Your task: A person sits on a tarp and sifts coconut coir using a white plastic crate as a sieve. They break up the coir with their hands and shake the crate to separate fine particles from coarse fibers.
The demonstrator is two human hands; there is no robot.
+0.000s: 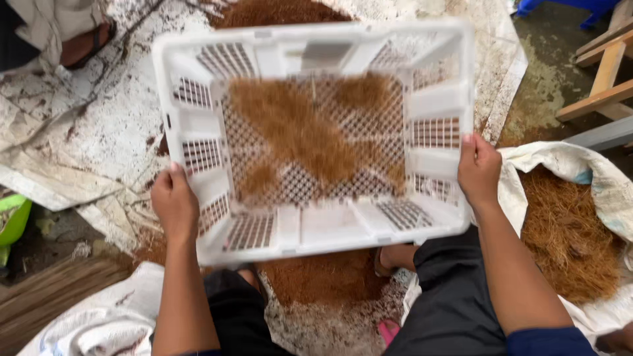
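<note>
Two hands grip white perforated crate (pixel 310 217) holding brown fibre (pixel 297 132)

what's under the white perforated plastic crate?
Below the white perforated plastic crate, held by left hand and right hand, a mound of fine brown powder lies on a stained white sheet. The crate's base and brown fibre inside cover the mound's middle.

The white crate (pixel 310 132) is motion-blurred, hiding the brown pile (pixel 323 277) beneath; both elbows are cropped.
</note>
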